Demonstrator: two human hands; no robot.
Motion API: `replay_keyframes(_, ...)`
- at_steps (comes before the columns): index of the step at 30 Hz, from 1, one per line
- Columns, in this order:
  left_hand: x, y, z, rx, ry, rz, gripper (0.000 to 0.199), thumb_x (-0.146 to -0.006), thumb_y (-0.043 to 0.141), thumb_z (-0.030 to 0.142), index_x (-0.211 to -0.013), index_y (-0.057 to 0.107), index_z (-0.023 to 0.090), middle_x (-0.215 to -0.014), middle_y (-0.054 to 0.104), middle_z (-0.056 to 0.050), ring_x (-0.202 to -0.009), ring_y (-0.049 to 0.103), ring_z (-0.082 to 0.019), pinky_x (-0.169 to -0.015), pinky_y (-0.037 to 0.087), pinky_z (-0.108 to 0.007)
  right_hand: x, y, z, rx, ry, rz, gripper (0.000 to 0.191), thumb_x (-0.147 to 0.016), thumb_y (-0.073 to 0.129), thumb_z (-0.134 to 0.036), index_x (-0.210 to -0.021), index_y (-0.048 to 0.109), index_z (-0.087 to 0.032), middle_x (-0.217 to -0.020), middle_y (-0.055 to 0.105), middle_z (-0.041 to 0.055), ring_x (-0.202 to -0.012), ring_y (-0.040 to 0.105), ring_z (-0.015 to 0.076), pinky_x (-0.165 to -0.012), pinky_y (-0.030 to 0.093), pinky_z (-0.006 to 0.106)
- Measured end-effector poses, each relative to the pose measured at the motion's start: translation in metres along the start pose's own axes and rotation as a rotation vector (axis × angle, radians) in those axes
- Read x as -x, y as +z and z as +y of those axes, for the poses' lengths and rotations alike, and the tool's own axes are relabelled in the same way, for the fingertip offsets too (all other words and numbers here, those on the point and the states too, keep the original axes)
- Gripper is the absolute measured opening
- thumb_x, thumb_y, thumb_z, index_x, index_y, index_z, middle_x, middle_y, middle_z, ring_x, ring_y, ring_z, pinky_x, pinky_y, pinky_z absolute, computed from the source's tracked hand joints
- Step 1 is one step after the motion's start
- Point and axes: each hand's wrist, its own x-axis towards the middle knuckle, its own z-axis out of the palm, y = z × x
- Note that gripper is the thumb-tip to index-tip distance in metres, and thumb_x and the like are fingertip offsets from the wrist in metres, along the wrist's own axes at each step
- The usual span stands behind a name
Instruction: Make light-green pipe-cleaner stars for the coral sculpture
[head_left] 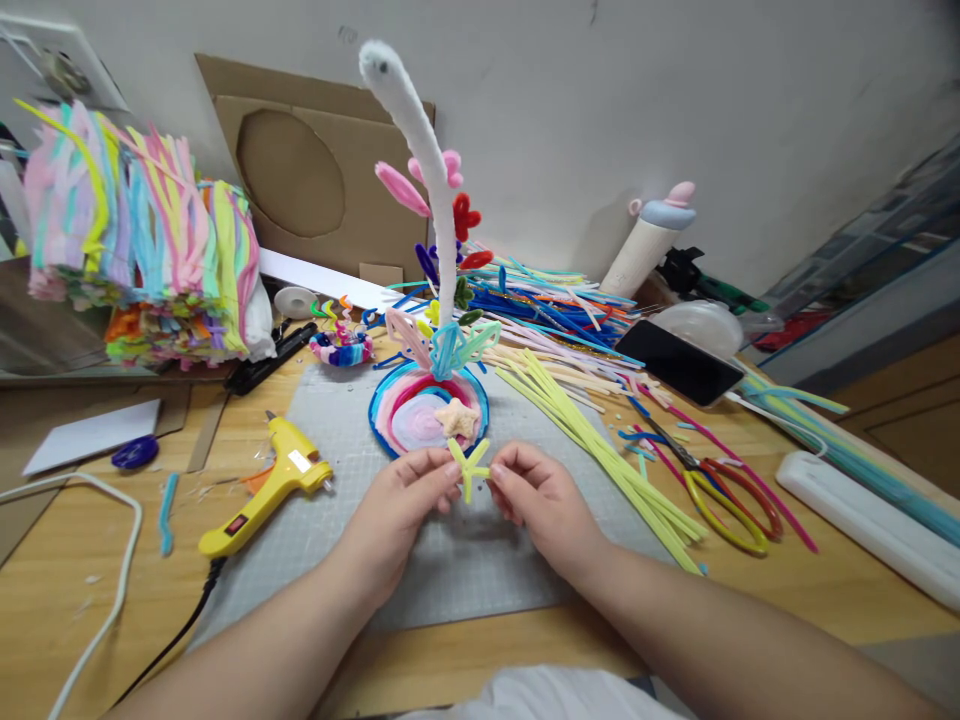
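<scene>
Between my two hands is a small yellow-green pipe cleaner star (469, 466) with several arms. My left hand (409, 500) pinches one arm of it, and my right hand (546, 505) pinches the arm on the opposite side. Just behind it stands a pipe cleaner craft: a round base (379, 425) in blue, pink and white coils, a cream star (456, 418) on it, looped pastel pieces (442, 348), and a tall white stem (420, 130) with coloured petals beside it. A grey cutting mat (480, 590) lies under my hands.
A yellow glue gun (281, 485) lies to the left. On the right are yellow-green pipe cleaners (607, 455), scissors (724, 490), a phone (679, 362) and a white power strip (862, 515). Bundled pipe cleaners (142, 220) and a cardboard sheet (375, 190) stand at the back.
</scene>
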Motion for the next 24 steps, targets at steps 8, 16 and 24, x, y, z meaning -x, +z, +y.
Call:
replay_keyframes(8,0.004,-0.003,0.005,-0.486,0.495,0.124,0.007,-0.068,0.067,0.014,-0.068,0.069,0.021,-0.074,0.065,-0.003,-0.074,0.056,-0.018,-0.070,0.041,-0.028,0.001,-0.001,0.001,-0.218,0.193,-0.069,0.039,-0.082,0.050,-0.056,-0.075,0.050,-0.018,-0.059,0.051,-0.0038,-0.043,0.044,0.0062,-0.038,0.025,0.017)
replay_keyframes(16,0.011,-0.005,0.003,-0.771,0.692,0.025,0.019,-0.077,0.055,0.008,-0.086,0.063,0.022,-0.089,0.065,-0.004,-0.088,0.059,-0.019,-0.082,0.042,-0.029,0.002,0.000,-0.001,-0.186,0.216,-0.143,0.029,-0.077,0.064,-0.044,-0.071,0.053,-0.017,-0.054,0.053,-0.0053,-0.039,0.041,0.0038,-0.039,0.027,0.016)
replay_keyframes(24,0.009,-0.005,0.003,-0.880,0.602,0.011,0.005,-0.081,0.058,0.019,-0.084,0.062,0.021,-0.083,0.065,-0.002,-0.078,0.056,-0.017,-0.070,0.041,-0.026,0.001,0.000,-0.002,-0.115,0.138,-0.124,0.030,-0.077,0.062,-0.045,-0.070,0.053,-0.017,-0.051,0.049,-0.0063,-0.040,0.038,0.0044,-0.040,0.031,0.017)
